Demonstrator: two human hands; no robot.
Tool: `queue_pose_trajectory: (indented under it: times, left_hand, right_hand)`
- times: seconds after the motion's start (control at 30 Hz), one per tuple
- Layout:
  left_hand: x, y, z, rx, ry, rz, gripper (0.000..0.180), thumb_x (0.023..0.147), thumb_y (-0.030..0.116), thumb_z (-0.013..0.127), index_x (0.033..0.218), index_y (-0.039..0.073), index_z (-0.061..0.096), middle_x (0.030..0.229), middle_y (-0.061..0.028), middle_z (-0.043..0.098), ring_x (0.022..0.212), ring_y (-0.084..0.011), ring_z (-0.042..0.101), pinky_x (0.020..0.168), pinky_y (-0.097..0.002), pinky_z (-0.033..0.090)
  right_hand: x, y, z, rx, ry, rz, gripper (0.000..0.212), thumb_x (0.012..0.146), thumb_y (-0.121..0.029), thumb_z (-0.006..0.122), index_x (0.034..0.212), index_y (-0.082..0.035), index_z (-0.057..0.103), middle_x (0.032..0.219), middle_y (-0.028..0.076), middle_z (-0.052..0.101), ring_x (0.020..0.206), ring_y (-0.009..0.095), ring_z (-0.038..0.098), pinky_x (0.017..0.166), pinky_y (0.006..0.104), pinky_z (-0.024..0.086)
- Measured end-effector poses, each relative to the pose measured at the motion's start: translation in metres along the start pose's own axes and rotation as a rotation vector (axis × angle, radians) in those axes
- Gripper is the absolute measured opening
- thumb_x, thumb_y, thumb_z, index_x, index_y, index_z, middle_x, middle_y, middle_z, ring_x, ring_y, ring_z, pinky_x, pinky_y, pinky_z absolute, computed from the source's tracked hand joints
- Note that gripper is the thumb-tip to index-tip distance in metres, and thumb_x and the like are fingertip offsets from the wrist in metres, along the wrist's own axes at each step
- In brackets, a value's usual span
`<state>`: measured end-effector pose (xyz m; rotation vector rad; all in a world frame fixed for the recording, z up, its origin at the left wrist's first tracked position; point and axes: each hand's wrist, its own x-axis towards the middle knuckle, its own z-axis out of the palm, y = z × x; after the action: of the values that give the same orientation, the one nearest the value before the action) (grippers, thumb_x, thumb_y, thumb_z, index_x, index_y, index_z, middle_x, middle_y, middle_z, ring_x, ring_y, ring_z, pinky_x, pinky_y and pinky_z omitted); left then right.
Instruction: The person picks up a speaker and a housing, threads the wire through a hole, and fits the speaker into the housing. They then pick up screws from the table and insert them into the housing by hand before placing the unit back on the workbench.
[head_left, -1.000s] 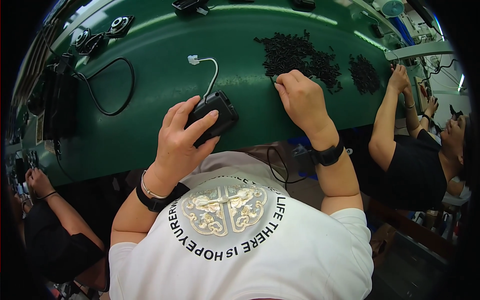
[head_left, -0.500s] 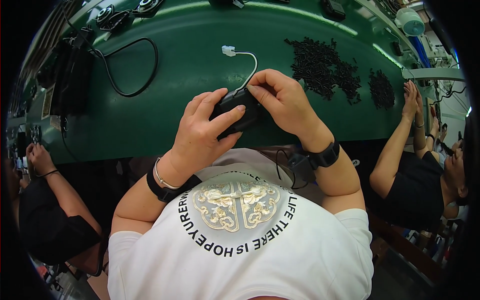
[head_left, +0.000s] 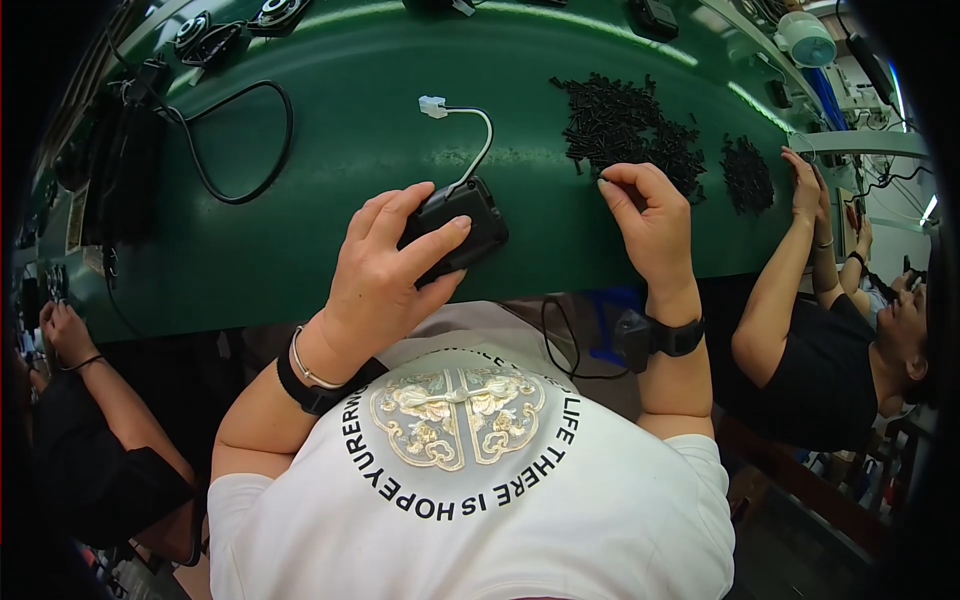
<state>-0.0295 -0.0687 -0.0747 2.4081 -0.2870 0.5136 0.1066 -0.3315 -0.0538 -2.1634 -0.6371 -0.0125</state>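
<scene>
My left hand grips a black plastic housing with rounded corners, fingers over its top and left side. A two-wire black-and-white cable rises from its far edge and curves to a white plug connector lying on the green bench. To the right, apart from the housing, is my right hand, thumb and forefinger pinched at the near edge of a pile of small black screw-like pieces. A dark speck shows at those fingertips, too small to name.
A smaller pile of black pieces lies further right on the green bench. At the left, a black cable loops beside stacked black parts. Round speakers stand at the far left. Co-workers sit on both sides.
My right hand has left the housing's far right corner and moved right to the pile of black pieces. My left hand keeps hold of the housing.
</scene>
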Motion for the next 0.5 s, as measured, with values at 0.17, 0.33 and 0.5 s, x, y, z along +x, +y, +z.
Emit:
queue_pose_trajectory:
  times: [0.17,0.33,0.5]
  left_hand:
    - [-0.002,-0.002,-0.001,0.016,-0.009,0.002,0.055,0.06,0.009,0.084,0.113,0.015,0.072,0.127,-0.0191,0.058,0.112,-0.0386,0.058,0.095,-0.0455,0.05]
    - [-0.002,-0.001,-0.002,0.023,-0.007,0.005,0.056,0.06,0.009,0.084,0.114,0.015,0.072,0.127,-0.0186,0.059,0.112,-0.0385,0.058,0.095,-0.0455,0.05]
    - [-0.004,-0.001,-0.002,0.025,0.001,-0.01,0.056,0.06,0.009,0.084,0.114,0.016,0.072,0.127,-0.0189,0.059,0.112,-0.0385,0.058,0.095,-0.0454,0.05]
  right_hand:
    - [-0.001,0.001,0.003,-0.142,0.012,-0.053,0.013,0.086,-0.004,0.072,0.098,0.0,0.07,0.085,0.006,0.065,0.071,0.015,0.062,0.066,0.0255,0.05]
    - [0.008,0.001,0.02,-0.238,0.041,-0.127,0.011,0.086,-0.005,0.072,0.096,-0.001,0.07,0.085,0.008,0.064,0.07,0.018,0.063,0.063,0.0277,0.051]
    - [0.009,0.006,0.029,-0.342,0.096,-0.262,0.008,0.088,-0.006,0.07,0.093,-0.001,0.067,0.085,0.008,0.064,0.068,0.019,0.062,0.061,0.0298,0.05]
